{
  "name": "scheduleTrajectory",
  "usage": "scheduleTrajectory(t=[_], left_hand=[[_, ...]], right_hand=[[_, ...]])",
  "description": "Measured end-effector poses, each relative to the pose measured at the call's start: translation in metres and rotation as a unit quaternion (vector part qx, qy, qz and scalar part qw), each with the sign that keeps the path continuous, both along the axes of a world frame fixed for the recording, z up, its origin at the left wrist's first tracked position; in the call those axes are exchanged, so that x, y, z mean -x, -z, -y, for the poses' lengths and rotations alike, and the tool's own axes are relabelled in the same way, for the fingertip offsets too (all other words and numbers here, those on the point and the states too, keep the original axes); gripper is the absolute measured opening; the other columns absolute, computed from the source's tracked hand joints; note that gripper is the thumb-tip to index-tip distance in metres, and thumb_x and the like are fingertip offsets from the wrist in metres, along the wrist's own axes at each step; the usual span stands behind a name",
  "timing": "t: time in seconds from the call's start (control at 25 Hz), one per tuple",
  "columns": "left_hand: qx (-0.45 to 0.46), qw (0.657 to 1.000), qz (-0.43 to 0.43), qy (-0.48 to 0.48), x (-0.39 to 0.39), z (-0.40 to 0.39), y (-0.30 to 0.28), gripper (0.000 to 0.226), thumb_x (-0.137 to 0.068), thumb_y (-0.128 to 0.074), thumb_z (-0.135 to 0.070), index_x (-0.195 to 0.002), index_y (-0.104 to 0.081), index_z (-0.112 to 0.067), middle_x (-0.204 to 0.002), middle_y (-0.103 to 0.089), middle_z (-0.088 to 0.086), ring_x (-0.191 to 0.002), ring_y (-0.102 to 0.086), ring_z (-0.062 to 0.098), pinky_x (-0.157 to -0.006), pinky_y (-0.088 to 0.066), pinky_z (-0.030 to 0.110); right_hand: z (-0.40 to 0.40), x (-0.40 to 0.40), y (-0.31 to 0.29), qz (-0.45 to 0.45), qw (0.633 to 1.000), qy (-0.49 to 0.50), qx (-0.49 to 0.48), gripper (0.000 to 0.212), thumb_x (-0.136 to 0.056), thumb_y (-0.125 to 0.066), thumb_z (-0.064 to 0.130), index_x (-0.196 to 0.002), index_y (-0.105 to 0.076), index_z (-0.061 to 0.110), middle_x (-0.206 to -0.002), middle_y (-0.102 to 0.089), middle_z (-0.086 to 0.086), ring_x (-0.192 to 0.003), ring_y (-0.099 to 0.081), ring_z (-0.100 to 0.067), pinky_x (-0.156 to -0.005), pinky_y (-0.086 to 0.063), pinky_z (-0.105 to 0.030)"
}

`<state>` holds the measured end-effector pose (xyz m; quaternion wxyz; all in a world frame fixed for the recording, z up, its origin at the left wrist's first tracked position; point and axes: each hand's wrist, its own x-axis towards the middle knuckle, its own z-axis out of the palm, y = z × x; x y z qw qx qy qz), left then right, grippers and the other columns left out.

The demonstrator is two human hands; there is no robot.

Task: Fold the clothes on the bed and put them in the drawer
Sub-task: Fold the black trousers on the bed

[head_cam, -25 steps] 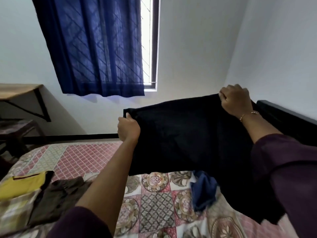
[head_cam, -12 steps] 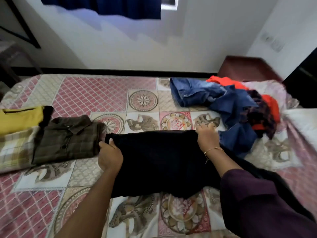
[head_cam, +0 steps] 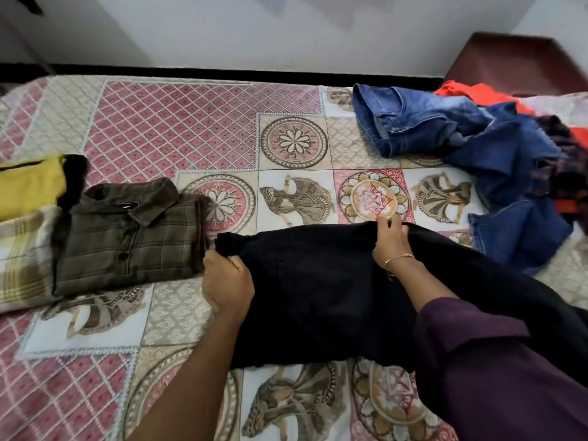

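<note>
A black garment (head_cam: 318,291) lies spread on the patterned bed (head_cam: 191,128) in front of me. My left hand (head_cam: 226,281) grips its upper left corner. My right hand (head_cam: 390,240) pinches its top edge further right. At the left sit folded clothes: a brown checked shirt (head_cam: 127,240), a yellow top (head_cam: 30,183) and a pale plaid piece (head_cam: 22,259). At the right lies an unfolded heap with blue jeans (head_cam: 445,128) and an orange garment (head_cam: 477,93). No drawer is in view.
A dark brown wooden piece of furniture (head_cam: 509,58) stands at the back right against the white wall (head_cam: 254,30). A black bed frame edge (head_cam: 222,73) runs along the far side of the bed.
The black garment came down from held up in the air onto the bed. Both hands keep hold of its top edge and have settled lower; the view tilted down.
</note>
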<state>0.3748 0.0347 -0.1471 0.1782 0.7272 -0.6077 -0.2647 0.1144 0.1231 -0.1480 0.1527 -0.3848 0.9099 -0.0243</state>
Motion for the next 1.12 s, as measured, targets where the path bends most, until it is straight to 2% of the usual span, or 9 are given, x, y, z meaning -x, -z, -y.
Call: scheduleTrajectory(t=[0.16, 0.28, 0.4, 0.56, 0.68, 0.8, 0.92, 1.12], left_hand=[[-0.029, 0.998, -0.042, 0.033, -0.008, 0.015, 0.022, 0.035, -0.099, -0.04, -0.015, -0.129, -0.042, 0.003, -0.126, -0.052, 0.025, -0.112, -0.052, 0.043, -0.087, -0.04, 0.046], [-0.089, 0.994, -0.054, 0.04, -0.019, 0.017, 0.029, 0.046, -0.101, -0.035, -0.027, -0.144, -0.031, -0.012, -0.139, -0.046, 0.017, -0.122, -0.048, 0.039, -0.095, -0.038, 0.045], [-0.123, 0.99, -0.031, 0.059, -0.02, 0.012, 0.028, 0.056, -0.1, -0.034, -0.041, -0.149, -0.02, -0.019, -0.142, -0.044, 0.018, -0.125, -0.045, 0.039, -0.099, -0.035, 0.045], [-0.137, 0.987, 0.0, 0.081, -0.02, 0.008, 0.027, 0.065, -0.096, -0.036, -0.049, -0.151, -0.012, -0.022, -0.139, -0.046, 0.021, -0.123, -0.046, 0.04, -0.099, -0.036, 0.045], [-0.142, 0.986, 0.008, 0.087, -0.021, 0.007, 0.025, 0.068, -0.096, -0.035, -0.051, -0.151, -0.008, -0.022, -0.137, -0.047, 0.022, -0.122, -0.047, 0.04, -0.097, -0.037, 0.045], [-0.147, 0.985, 0.028, 0.087, -0.019, -0.003, 0.024, 0.076, -0.094, -0.033, -0.056, -0.151, -0.003, -0.014, -0.136, -0.048, 0.022, -0.12, -0.049, 0.04, -0.094, -0.039, 0.045], [-0.131, 0.987, 0.039, 0.086, -0.024, -0.012, 0.026, 0.076, -0.094, -0.035, -0.055, -0.147, -0.014, -0.005, -0.131, -0.051, 0.024, -0.116, -0.052, 0.041, -0.092, -0.041, 0.045], [-0.079, 0.986, 0.069, 0.132, -0.035, -0.011, 0.022, 0.068, -0.095, -0.038, -0.05, -0.142, -0.027, -0.002, -0.116, -0.059, 0.026, -0.104, -0.058, 0.041, -0.079, -0.045, 0.042]], right_hand=[[0.007, -0.007, 0.024, 0.087, 0.993, -0.039, -0.062, 0.084, -0.085, -0.037, -0.017, -0.15, -0.007, 0.027, -0.156, 0.011, -0.011, -0.143, 0.007, -0.039, -0.108, -0.028, -0.042], [0.006, -0.017, 0.03, 0.063, 0.995, -0.028, -0.074, 0.085, -0.085, -0.036, -0.015, -0.15, -0.002, 0.027, -0.156, 0.015, -0.011, -0.143, 0.009, -0.038, -0.113, -0.022, -0.044], [0.005, -0.029, 0.035, 0.031, 0.998, 0.008, -0.056, 0.078, -0.09, -0.038, -0.007, -0.151, 0.001, 0.024, -0.157, 0.012, -0.01, -0.144, 0.005, -0.036, -0.116, -0.012, -0.049], [0.001, -0.049, 0.039, 0.069, 0.996, 0.042, -0.027, 0.052, -0.102, -0.027, 0.031, -0.15, -0.007, 0.026, -0.159, 0.001, -0.007, -0.145, -0.001, -0.033, -0.115, -0.007, -0.053], [-0.001, -0.063, 0.04, 0.09, 0.994, 0.035, -0.044, 0.06, -0.098, -0.024, 0.05, -0.151, -0.004, 0.027, -0.159, 0.005, -0.007, -0.145, 0.004, -0.032, -0.114, 0.0, -0.053], [-0.005, -0.076, 0.042, 0.067, 0.996, 0.026, -0.056, 0.067, -0.096, -0.023, 0.056, -0.151, 0.001, 0.025, -0.158, 0.008, -0.009, -0.145, 0.007, -0.032, -0.114, 0.001, -0.053], [-0.007, -0.085, 0.041, 0.045, 0.997, 0.017, -0.067, 0.065, -0.097, -0.021, 0.054, -0.151, 0.001, 0.024, -0.158, 0.008, -0.01, -0.145, 0.007, -0.034, -0.114, -0.001, -0.055], [-0.014, -0.098, 0.036, 0.04, 0.996, -0.021, -0.075, 0.063, -0.098, -0.021, 0.052, -0.15, 0.002, 0.026, -0.158, 0.01, -0.009, -0.145, 0.008, -0.034, -0.114, -0.004, -0.055]])
